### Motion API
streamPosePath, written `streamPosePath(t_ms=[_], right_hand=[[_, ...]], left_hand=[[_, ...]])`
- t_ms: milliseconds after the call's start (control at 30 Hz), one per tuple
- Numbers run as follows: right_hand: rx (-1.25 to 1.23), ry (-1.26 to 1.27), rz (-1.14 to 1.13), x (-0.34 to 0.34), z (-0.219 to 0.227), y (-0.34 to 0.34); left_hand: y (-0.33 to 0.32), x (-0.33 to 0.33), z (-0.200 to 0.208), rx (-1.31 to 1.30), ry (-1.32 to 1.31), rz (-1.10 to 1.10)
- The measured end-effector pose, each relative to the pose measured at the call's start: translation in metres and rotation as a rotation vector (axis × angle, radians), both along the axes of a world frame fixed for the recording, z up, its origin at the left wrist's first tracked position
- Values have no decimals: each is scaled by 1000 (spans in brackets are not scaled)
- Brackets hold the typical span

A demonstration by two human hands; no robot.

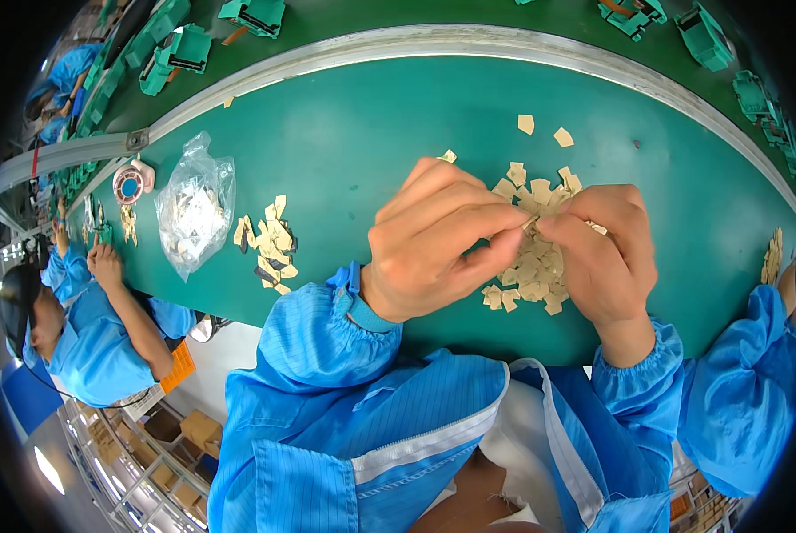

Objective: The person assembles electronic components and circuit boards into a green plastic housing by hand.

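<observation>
My left hand (447, 233) and my right hand (604, 249) meet above the green table, both pinching one small cream-coloured flat piece (531, 222) between thumb and forefinger. Its outline is mostly covered by my fingertips. Beneath and around my hands lies a heap of similar cream pieces (533, 266), with two loose ones (526, 123) farther back. Left of my left hand sits a smaller pile of cream and dark pieces (274, 244). A blue band (367, 313) circles my left wrist.
A clear plastic bag (195, 213) of small pale parts and a round tape roll (130, 185) lie on the left. Beyond the metal rail (469, 40), green fixtures (256, 16) stand on a belt. Blue-clad co-workers sit at left (105, 329) and right (744, 391).
</observation>
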State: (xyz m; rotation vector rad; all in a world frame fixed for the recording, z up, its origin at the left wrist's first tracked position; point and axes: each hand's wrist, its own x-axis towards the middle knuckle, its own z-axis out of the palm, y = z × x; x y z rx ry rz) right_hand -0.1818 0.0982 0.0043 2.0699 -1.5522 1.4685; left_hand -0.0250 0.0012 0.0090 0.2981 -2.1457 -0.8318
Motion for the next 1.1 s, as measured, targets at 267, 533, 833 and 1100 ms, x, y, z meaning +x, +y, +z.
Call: streamPosePath(t_ms=[267,533,833,1100], right_hand=[[46,-15,-19,4,1,1],[502,-195,206,-21,18,18],[79,62,0,-9,12,7],[38,170,-4,-7,9,12]], left_hand=[[1,-2,0,37,32,49],[-6,-1,-2,-46,57,134],[4,-6,-2,47,49,30],[9,0,4,244,-16,-8]])
